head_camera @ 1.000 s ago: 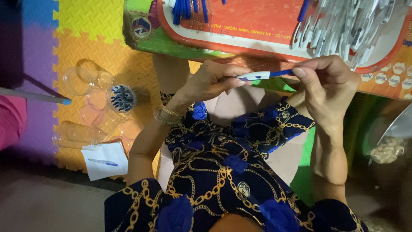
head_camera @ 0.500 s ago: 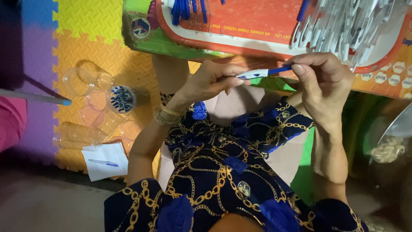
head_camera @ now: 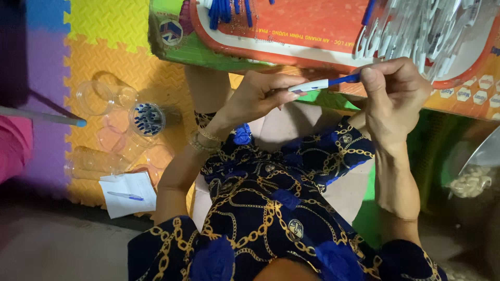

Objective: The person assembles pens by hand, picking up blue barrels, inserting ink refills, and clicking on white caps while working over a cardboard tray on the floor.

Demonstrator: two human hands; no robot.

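Both hands pinch 1 white pen [head_camera: 312,85] just below the orange tray's near edge [head_camera: 333,52]: left hand [head_camera: 255,99] gripping the barrel, right hand [head_camera: 393,88] seemingly pushing its blue end [head_camera: 348,79], needing straight pressure.

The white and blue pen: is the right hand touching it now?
Touching. The head view shows the right hand pinching the blue end of the pen with its fingertips.

tray [head_camera: 291,49] blocks ahead, cups [head_camera: 112,130] clutter left, lap [head_camera: 291,135] btw hands free
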